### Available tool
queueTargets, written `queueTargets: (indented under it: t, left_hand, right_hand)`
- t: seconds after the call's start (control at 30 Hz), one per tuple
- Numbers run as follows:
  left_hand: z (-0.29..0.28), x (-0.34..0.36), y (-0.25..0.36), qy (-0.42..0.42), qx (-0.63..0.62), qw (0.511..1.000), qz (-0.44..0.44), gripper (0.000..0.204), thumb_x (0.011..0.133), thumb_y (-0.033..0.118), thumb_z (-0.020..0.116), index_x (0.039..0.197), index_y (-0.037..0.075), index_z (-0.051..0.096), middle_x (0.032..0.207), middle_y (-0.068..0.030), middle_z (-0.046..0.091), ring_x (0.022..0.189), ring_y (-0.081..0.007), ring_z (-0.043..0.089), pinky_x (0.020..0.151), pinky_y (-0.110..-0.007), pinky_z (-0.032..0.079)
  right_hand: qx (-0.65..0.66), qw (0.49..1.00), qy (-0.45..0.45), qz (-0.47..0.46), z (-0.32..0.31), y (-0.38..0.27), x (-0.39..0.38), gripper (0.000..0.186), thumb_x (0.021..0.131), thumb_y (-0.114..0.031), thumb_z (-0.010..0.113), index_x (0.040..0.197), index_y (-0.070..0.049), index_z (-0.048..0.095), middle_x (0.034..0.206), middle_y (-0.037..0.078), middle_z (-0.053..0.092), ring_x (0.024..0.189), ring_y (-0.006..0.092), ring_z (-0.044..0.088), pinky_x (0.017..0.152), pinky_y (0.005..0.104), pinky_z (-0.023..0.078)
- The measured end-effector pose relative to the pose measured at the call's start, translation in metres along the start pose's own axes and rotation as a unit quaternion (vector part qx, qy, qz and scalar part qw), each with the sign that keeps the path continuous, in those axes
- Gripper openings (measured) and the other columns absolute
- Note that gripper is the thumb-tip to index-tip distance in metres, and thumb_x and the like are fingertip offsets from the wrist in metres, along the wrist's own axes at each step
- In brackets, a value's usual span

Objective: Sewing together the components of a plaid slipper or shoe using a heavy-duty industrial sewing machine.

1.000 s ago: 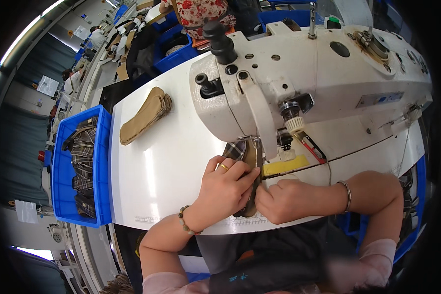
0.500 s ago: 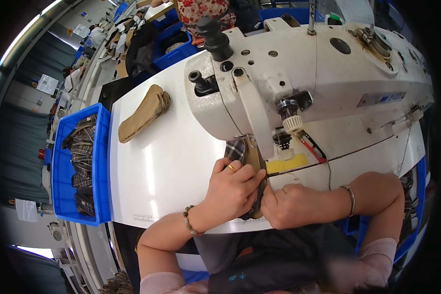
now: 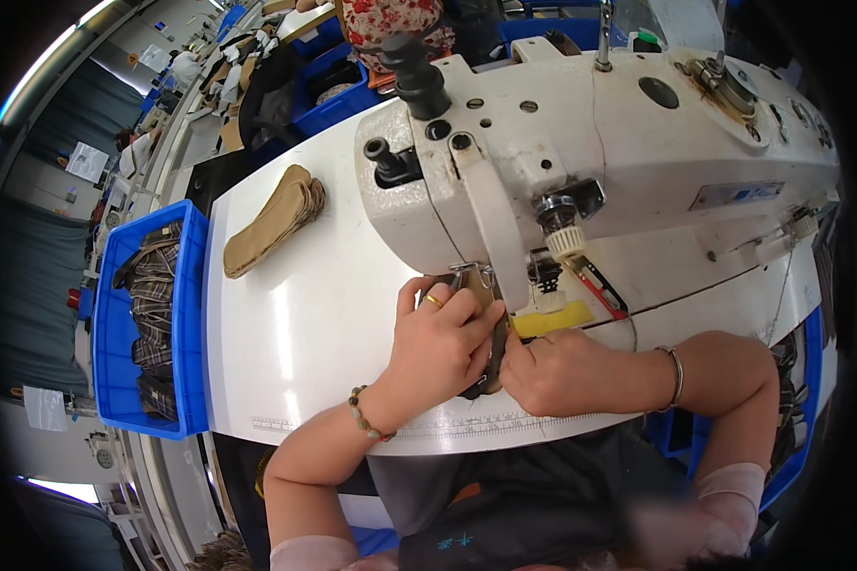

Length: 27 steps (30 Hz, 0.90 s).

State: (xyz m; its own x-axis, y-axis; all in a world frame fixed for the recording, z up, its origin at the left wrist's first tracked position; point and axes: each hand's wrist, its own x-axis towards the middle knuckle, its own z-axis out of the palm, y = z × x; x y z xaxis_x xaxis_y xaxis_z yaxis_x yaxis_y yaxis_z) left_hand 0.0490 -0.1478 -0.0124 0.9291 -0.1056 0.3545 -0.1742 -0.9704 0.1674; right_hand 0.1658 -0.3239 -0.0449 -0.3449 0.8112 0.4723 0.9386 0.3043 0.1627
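Under the needle area of a white sewing machine (image 3: 505,181) lies a brown cloth piece (image 3: 496,354) with a dark edge. My left hand (image 3: 441,335), with a ring on one finger, presses and grips the cloth from its left side, fingers curled close to the presser foot. At the cloth's right edge my right hand (image 3: 560,374) is closed, thumb and forefinger pinching it. Part of the cloth is hidden beneath my left hand. A stack of tan sole-shaped pieces (image 3: 274,221) rests on the white table to the left.
A blue crate (image 3: 196,324) with plaid fabric pieces (image 3: 154,314) stands at the table's left edge. Beside the needle is a yellow strip (image 3: 552,320), near a red-and-black tool (image 3: 600,291). Another blue bin (image 3: 802,419) sits at the right. People are farther back.
Both hands have moved forward with the cloth, closer to the presser foot. The plaid part that showed ahead of my left hand is now mostly covered.
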Motion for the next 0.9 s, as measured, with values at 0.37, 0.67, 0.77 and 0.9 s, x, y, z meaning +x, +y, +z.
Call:
queueTargets:
  t: [0.37,0.67,0.77,0.9]
  left_hand:
    - [-0.003,-0.009,0.007,-0.013,0.025,1.000,-0.001,0.036,0.070,0.011,0.076,0.105,0.015,0.077,0.085,0.0023,0.054,0.089,-0.0200,0.058,0.098,-0.051,0.038]
    - [0.004,-0.004,-0.002,0.012,-0.012,1.000,0.019,0.036,0.069,0.009,0.074,0.104,0.012,0.077,0.086,0.0005,0.055,0.085,-0.0226,0.058,0.091,-0.050,0.041]
    - [0.004,0.005,-0.007,0.008,-0.016,1.000,-0.005,0.035,0.069,0.008,0.073,0.104,0.012,0.077,0.086,-0.0003,0.057,0.084,-0.0235,0.059,0.087,-0.046,0.042]
    - [0.013,0.010,-0.018,0.033,-0.007,0.999,-0.017,0.032,0.072,0.009,0.073,0.103,0.011,0.077,0.091,0.0003,0.063,0.082,-0.0223,0.061,0.078,-0.039,0.045]
  right_hand:
    - [-0.052,0.998,-0.020,-0.021,-0.014,-0.008,0.003,0.014,0.075,-0.015,0.063,0.074,-0.002,0.067,0.085,0.020,0.071,0.051,0.0112,0.058,0.042,0.0242,0.040]
    - [-0.075,0.996,-0.048,-0.014,-0.011,-0.006,0.001,0.015,0.075,-0.016,0.064,0.077,-0.002,0.067,0.086,0.018,0.070,0.054,0.0116,0.059,0.043,0.0245,0.041]
    - [-0.043,0.999,0.033,-0.001,0.002,0.006,0.002,0.018,0.069,-0.013,0.065,0.074,0.004,0.066,0.072,0.019,0.066,0.045,0.0133,0.053,0.039,0.0279,0.041]
    - [-0.033,0.999,0.009,0.034,0.003,0.014,0.005,0.013,0.070,-0.013,0.065,0.069,-0.001,0.061,0.065,0.009,0.056,0.044,0.0128,0.051,0.039,0.0289,0.041]
